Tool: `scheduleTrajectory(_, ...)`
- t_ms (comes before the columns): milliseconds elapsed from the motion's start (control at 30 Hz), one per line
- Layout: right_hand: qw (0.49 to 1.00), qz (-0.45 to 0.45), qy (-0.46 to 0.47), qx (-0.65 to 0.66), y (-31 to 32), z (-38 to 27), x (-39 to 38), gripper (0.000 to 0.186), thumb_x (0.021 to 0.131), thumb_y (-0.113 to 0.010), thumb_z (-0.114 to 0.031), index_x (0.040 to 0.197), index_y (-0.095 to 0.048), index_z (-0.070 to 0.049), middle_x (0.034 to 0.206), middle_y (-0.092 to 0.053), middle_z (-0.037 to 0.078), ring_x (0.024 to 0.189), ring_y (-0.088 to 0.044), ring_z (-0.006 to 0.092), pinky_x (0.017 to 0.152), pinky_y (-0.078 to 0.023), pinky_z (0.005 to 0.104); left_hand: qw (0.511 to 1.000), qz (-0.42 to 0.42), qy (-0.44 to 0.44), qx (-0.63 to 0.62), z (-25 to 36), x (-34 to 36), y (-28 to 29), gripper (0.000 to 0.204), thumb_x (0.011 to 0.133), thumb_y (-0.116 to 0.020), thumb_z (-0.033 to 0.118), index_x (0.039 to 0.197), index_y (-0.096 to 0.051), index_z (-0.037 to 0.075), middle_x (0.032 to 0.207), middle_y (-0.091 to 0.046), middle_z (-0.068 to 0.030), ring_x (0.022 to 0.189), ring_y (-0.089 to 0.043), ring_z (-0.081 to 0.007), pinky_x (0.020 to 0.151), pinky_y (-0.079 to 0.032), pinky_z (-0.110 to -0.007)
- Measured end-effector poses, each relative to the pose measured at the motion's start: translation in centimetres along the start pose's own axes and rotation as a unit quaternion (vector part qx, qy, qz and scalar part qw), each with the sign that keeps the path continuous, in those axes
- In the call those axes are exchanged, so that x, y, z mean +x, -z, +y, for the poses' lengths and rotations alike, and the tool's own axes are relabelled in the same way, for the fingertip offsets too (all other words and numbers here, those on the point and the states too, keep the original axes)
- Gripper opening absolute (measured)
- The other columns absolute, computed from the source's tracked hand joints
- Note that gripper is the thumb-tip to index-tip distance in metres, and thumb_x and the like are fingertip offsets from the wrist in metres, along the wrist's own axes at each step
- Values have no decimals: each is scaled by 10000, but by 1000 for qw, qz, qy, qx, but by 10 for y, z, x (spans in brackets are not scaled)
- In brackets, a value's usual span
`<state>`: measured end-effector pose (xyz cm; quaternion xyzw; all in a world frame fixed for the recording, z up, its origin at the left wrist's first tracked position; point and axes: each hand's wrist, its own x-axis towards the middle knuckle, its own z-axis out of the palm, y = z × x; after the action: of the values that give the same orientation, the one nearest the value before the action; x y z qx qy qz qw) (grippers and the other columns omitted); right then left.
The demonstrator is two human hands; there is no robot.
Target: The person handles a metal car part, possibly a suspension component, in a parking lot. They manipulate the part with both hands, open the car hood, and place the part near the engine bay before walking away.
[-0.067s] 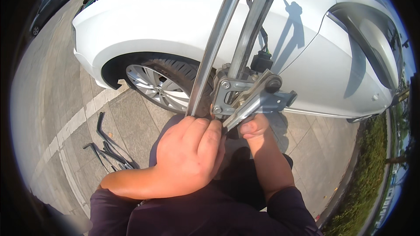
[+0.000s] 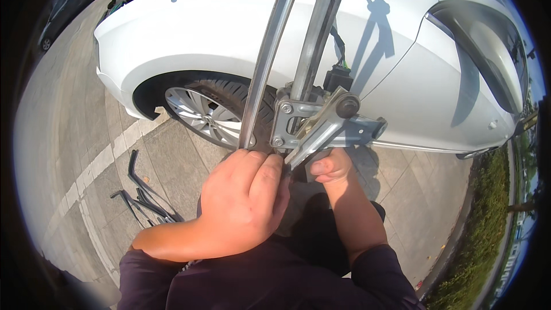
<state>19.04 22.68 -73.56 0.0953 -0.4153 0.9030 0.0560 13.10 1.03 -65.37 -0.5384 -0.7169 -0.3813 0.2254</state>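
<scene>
A metal wiper linkage (image 2: 330,132) stands tilted before me, with two long bars, a bolted bracket and a pivoting crank arm. My left hand (image 2: 244,195) is closed at its lower end, fingertips curled under the left bar and bracket. My right hand (image 2: 333,165) is closed at the underside of the linkage, below the crank arm, thumb bent across the fingers. What the fingertips touch beneath is hidden. A black plug connector (image 2: 337,77) with a taped cable sits behind the bracket.
A white car (image 2: 201,23) stands just beyond, its front wheel (image 2: 206,117) behind the linkage. Several dark L-shaped rods (image 2: 140,198) lie on the paving at left. A grass strip (image 2: 479,235) runs along the right. Another car (image 2: 74,0) is at far left.
The linkage has shifted left and its bars have tilted slightly, the bracket swinging a little to the left. Both hands keep their hold and have moved slightly left with it.
</scene>
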Motion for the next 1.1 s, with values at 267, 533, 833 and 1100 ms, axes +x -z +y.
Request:
scheduleTrajectory(267,1000,2,-19,23,-7,3,5,567,751,-844,-102,1261,-635,36,1063,-735,170,862,-743,283,687,-630,412,1000,9,10,9,-4,-4,-2,452,661,-790,-47,1080,-623,-37,845,-612,-161,690,-611,-344,569,-495,-432)
scheduleTrajectory(533,999,-11,-34,-3,-9,2,8,576,779,-833,-103,1292,-615,44,1094,-719,170,870,-733,275,689,-625,389,998,-17,64,-19,-15,-4,3,376,717,-796,8,1053,-627,-17,840,-602,-139,698,-609,-340,580,-497,-409)
scheduleTrajectory(833,996,51,-37,-69,-35,-1,12,500,814,-792,-114,1259,-634,53,1065,-721,161,850,-721,258,653,-601,378,983,-20,156,-92,-38,-16,4,303,750,-787,0,999,-613,-6,784,-568,-115,625,-559,-271,548,-452,-370)
scheduleTrajectory(1100,990,92,-87,-54,-56,-7,15,486,837,-807,-44,1294,-644,-3,1114,-722,85,908,-707,156,719,-599,325,967,-7,220,-128,-55,-33,-2,280,792,-763,19,1029,-621,-23,764,-554,-88,598,-540,-207,564,-444,-331)
